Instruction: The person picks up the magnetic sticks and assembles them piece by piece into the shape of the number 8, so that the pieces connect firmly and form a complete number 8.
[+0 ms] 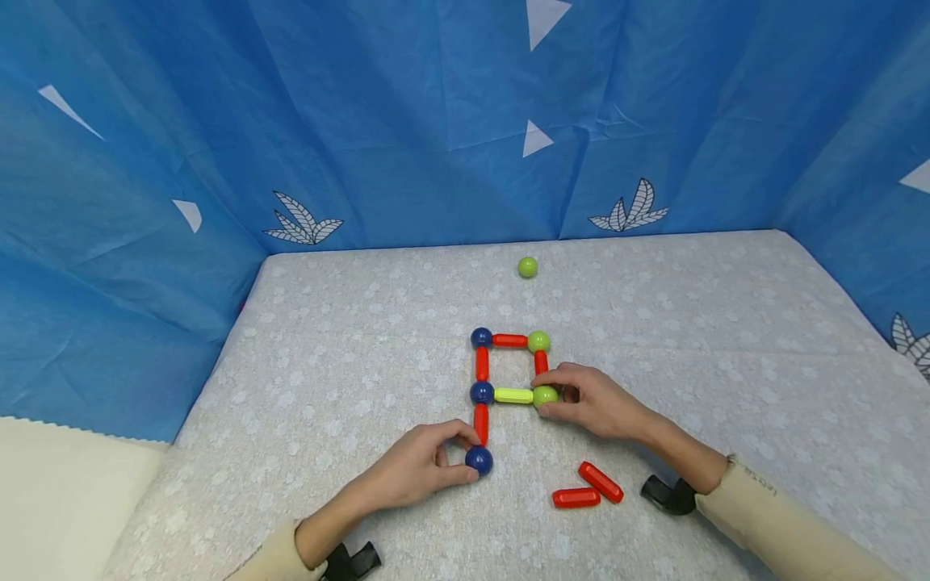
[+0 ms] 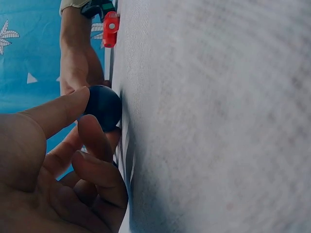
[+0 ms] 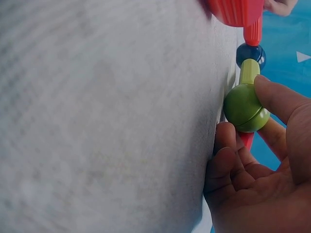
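A flat figure of balls and rods lies on the cloth: a square with one red rod running from its near left corner toward the person. At that rod's near end, my left hand pinches a dark blue ball between thumb and fingers. My right hand grips the green ball at the square's near right corner, where a yellow-green rod and a red rod meet. The left wrist view shows the blue ball close against the cloth; in the right wrist view the green ball sits by the thumb.
Two loose red rods lie near the right forearm. Farther back, a single green ball rests beyond the square. Blue curtains hang behind the table and at its sides. A patterned pale cloth covers the tabletop.
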Action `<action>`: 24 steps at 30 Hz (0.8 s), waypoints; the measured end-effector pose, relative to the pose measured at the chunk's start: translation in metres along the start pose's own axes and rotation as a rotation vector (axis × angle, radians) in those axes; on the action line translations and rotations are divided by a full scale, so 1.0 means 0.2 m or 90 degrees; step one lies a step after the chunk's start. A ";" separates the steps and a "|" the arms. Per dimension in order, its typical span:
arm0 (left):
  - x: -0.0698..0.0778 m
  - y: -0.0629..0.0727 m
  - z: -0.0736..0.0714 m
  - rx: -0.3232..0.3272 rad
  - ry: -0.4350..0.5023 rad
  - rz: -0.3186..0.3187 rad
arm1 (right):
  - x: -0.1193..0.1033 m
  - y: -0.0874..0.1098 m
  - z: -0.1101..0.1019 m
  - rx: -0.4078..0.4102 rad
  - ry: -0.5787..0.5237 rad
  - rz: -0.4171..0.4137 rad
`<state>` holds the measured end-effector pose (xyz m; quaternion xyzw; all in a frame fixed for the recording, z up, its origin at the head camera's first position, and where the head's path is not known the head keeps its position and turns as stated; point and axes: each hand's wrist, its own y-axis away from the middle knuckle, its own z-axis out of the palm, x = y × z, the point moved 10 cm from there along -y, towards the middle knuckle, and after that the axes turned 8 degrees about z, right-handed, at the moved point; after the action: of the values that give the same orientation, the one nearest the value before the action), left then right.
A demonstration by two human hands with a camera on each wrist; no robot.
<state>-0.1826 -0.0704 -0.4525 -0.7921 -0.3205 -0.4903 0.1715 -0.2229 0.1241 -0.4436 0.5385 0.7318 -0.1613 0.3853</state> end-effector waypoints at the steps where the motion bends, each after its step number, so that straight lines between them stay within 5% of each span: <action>1: 0.00 0.00 0.00 0.000 0.000 0.000 | 0.00 0.00 0.00 0.000 0.001 0.000; 14: -0.01 0.01 0.01 0.000 0.001 -0.008 | -0.03 0.06 -0.02 0.004 0.031 -0.003; 19: -0.01 0.01 0.00 -0.003 -0.002 -0.013 | -0.06 0.18 -0.09 0.056 0.059 0.017; 24: -0.01 0.01 0.00 -0.006 -0.005 -0.015 | -0.13 0.36 -0.09 0.080 0.037 -0.024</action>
<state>-0.1818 -0.0727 -0.4531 -0.7908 -0.3282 -0.4910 0.1608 -0.1618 0.1453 -0.3994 0.5524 0.7411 -0.1985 0.3260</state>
